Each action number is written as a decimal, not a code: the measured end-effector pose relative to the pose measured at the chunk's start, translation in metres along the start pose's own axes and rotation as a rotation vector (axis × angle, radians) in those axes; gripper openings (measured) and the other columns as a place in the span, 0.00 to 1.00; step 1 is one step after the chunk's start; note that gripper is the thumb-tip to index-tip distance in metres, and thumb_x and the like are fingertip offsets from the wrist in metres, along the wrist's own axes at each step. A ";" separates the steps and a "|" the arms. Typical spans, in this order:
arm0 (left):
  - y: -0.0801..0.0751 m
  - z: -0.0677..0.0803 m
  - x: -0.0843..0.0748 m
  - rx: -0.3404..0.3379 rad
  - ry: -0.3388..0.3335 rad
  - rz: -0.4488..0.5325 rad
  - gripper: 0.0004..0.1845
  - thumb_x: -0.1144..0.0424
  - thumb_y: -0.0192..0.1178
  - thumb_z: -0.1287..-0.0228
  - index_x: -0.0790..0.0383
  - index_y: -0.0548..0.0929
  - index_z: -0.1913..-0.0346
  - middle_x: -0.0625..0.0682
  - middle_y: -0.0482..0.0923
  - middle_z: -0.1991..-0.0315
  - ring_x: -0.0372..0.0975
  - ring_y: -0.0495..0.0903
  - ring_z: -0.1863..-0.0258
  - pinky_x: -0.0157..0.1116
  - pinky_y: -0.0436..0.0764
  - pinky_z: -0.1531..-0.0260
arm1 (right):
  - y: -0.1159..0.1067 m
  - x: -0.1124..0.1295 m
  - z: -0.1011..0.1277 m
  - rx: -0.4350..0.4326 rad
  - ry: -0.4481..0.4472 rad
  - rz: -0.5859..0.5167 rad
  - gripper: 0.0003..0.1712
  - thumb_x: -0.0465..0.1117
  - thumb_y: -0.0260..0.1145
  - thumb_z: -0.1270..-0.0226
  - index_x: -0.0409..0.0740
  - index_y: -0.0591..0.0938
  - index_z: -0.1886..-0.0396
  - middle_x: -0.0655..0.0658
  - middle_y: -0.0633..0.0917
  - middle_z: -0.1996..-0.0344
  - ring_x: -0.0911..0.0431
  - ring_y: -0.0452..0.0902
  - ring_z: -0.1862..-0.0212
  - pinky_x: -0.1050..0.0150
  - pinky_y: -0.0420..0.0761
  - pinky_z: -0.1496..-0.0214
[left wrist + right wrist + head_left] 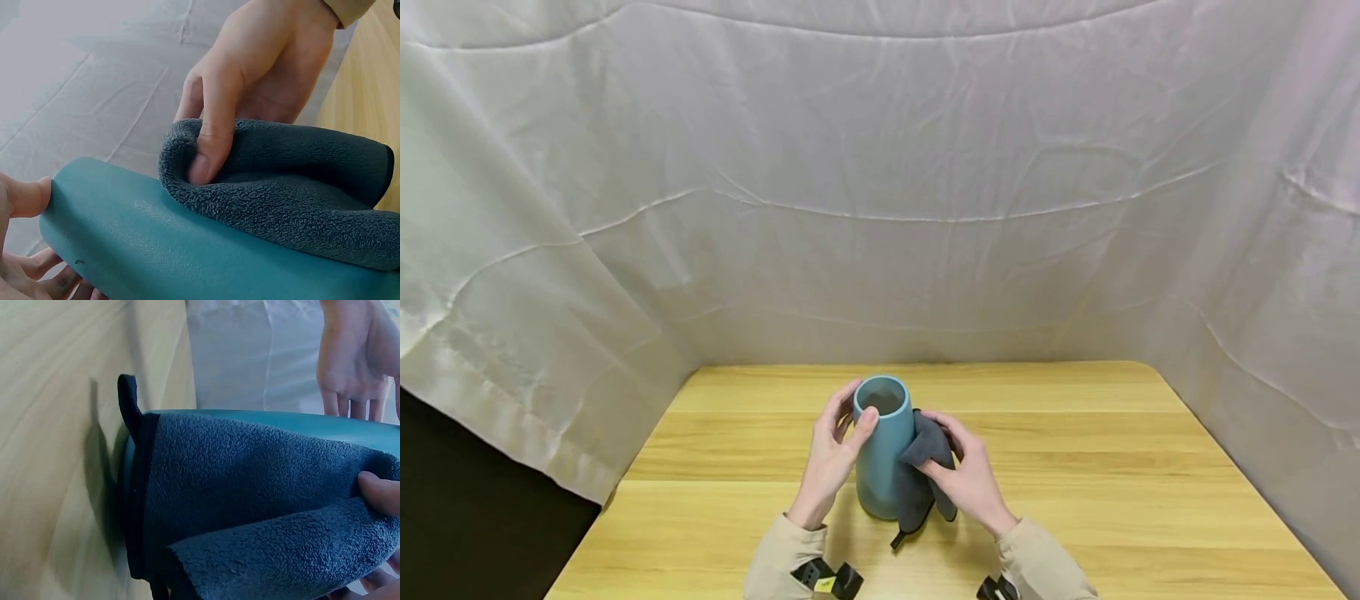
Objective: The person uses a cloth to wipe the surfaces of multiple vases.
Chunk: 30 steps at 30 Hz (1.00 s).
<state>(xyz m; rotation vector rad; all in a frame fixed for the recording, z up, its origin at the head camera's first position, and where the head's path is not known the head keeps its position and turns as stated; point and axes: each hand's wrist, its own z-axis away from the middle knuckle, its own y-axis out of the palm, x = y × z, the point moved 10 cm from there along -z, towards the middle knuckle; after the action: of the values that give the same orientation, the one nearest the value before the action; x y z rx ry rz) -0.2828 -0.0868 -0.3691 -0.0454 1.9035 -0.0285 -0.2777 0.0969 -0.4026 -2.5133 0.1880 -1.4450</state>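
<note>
A tall teal vase point(882, 442) stands upright on the wooden table point(1075, 467), near its front middle. My left hand point(835, 454) holds the vase near its rim, thumb at the lip and fingers around the far side. My right hand point(966, 475) grips a dark grey fleece cloth point(921, 479) and presses it against the vase's right side. In the left wrist view the right hand's thumb point(209, 147) digs into a fold of the cloth point(294, 187) lying on the vase point(187, 250). The right wrist view shows the cloth point(250, 506) draped over the vase point(300, 422).
White fabric sheets point(880, 208) close in the table at the back and both sides. Bare wood lies to the left, right and behind the vase. A dark gap point(467, 517) opens past the table's left edge.
</note>
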 end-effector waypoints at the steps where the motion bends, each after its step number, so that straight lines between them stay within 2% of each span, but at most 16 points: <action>1: 0.000 0.000 0.001 0.001 -0.001 0.000 0.26 0.65 0.60 0.29 0.64 0.71 0.30 0.62 0.73 0.34 0.53 0.71 0.33 0.55 0.61 0.25 | 0.000 -0.001 0.001 0.002 0.005 -0.001 0.34 0.32 0.76 0.43 0.45 0.78 0.35 0.39 0.85 0.43 0.66 0.81 0.48 0.65 0.82 0.41; 5: 0.000 0.000 0.002 0.002 -0.006 -0.008 0.27 0.65 0.60 0.28 0.65 0.70 0.30 0.62 0.73 0.34 0.53 0.71 0.33 0.55 0.61 0.25 | 0.000 -0.001 0.002 -0.005 0.013 -0.010 0.34 0.32 0.76 0.43 0.44 0.78 0.35 0.39 0.84 0.42 0.67 0.81 0.46 0.66 0.81 0.40; 13: 0.000 0.001 -0.001 0.000 -0.001 -0.012 0.27 0.64 0.61 0.29 0.62 0.71 0.30 0.61 0.74 0.35 0.51 0.71 0.33 0.54 0.62 0.25 | -0.003 0.013 -0.006 -0.035 -0.029 -0.063 0.33 0.30 0.75 0.43 0.43 0.78 0.36 0.37 0.83 0.41 0.67 0.79 0.45 0.70 0.80 0.41; 19: -0.002 0.000 -0.003 -0.010 0.023 -0.043 0.27 0.62 0.62 0.29 0.64 0.71 0.30 0.61 0.74 0.36 0.49 0.72 0.35 0.48 0.67 0.27 | 0.001 0.003 -0.004 -0.012 -0.008 -0.020 0.33 0.31 0.75 0.42 0.45 0.78 0.35 0.39 0.84 0.42 0.67 0.81 0.47 0.68 0.81 0.42; 24: -0.002 -0.002 -0.001 -0.002 0.009 -0.013 0.27 0.65 0.61 0.29 0.65 0.70 0.30 0.62 0.74 0.35 0.53 0.71 0.33 0.54 0.63 0.25 | 0.003 -0.007 0.000 0.010 0.030 -0.017 0.34 0.33 0.76 0.43 0.46 0.78 0.35 0.40 0.84 0.42 0.66 0.81 0.47 0.67 0.80 0.40; 30: -0.002 0.000 0.003 0.000 -0.008 -0.013 0.26 0.65 0.60 0.28 0.64 0.71 0.30 0.63 0.73 0.34 0.53 0.71 0.33 0.55 0.62 0.25 | 0.001 -0.004 0.003 0.000 0.050 -0.035 0.34 0.31 0.75 0.43 0.45 0.78 0.35 0.39 0.84 0.41 0.67 0.80 0.46 0.68 0.79 0.39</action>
<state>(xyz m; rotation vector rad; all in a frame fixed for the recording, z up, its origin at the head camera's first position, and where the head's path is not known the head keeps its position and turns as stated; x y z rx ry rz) -0.2835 -0.0886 -0.3716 -0.0573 1.8958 -0.0369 -0.2770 0.0968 -0.4076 -2.4943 0.1536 -1.5223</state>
